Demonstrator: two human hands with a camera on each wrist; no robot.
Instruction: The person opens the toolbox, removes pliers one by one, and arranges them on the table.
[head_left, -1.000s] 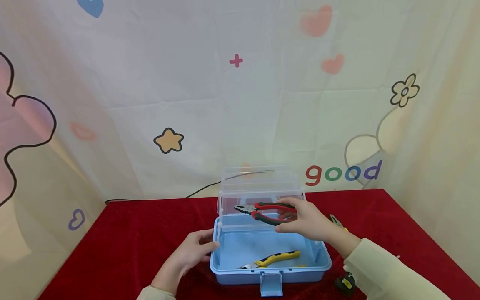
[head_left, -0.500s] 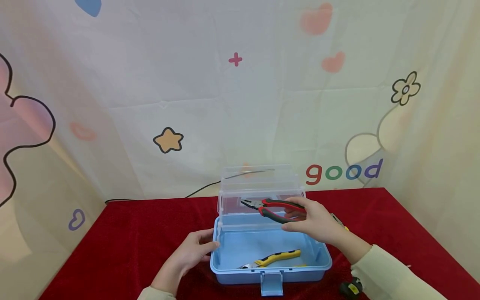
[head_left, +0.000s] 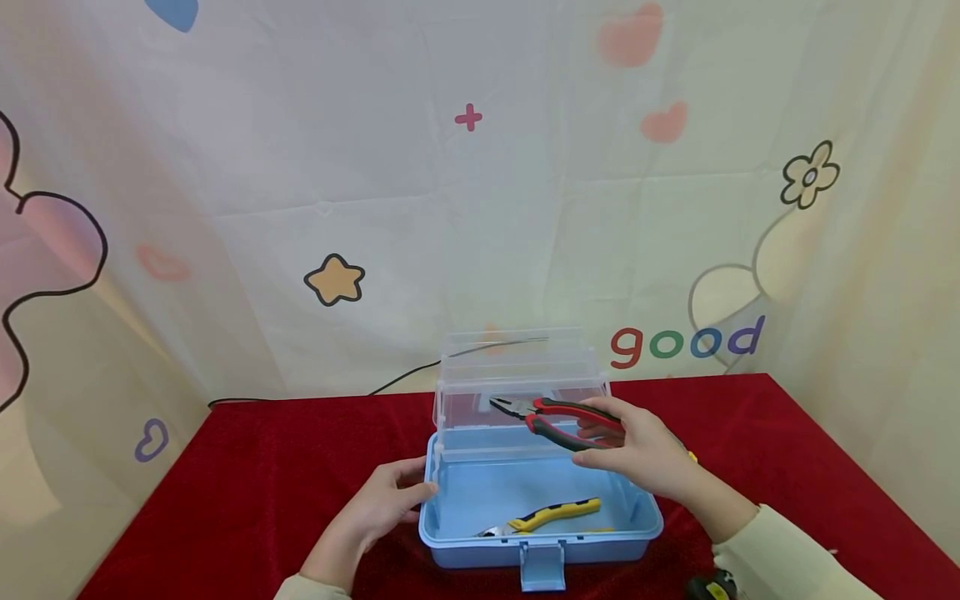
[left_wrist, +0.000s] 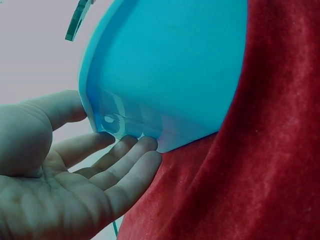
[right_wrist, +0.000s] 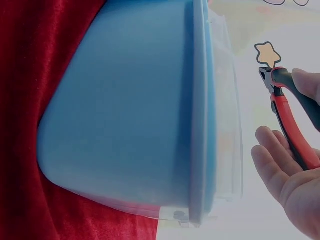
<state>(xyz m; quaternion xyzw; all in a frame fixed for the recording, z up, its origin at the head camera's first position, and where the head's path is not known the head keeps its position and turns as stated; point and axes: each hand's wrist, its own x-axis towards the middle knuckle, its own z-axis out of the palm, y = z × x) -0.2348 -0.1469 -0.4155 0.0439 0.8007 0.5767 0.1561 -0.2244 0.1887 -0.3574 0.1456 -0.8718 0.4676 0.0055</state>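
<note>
Combination pliers [head_left: 553,432] with red and black handles hang in the air over the back of a light blue toolbox [head_left: 480,555]. My right hand [head_left: 636,450] holds them by the handles, fingers on one and thumb on the other in the right wrist view, jaws toward the left. At the toolbox's left side is my left hand [head_left: 381,504], its thumb on the rim and its fingers against the outer wall [left_wrist: 170,75]. Yellow-handled pliers [head_left: 558,514] lie inside the box near the front, their jaw partly hidden by the front wall.
The box's clear lid [head_left: 517,367] stands raised at the back, and its latch [head_left: 542,567] hangs down in front. A black and yellow tape measure [head_left: 712,587] sits beside the right sleeve. Behind the right wrist, a yellow-tipped tool [head_left: 692,457] is mostly hidden. Red cloth [head_left: 300,450] covers the table.
My right hand has drawn the red and black pliers a little to the right, over the box. The left hand and the toolbox have stayed in place.
</note>
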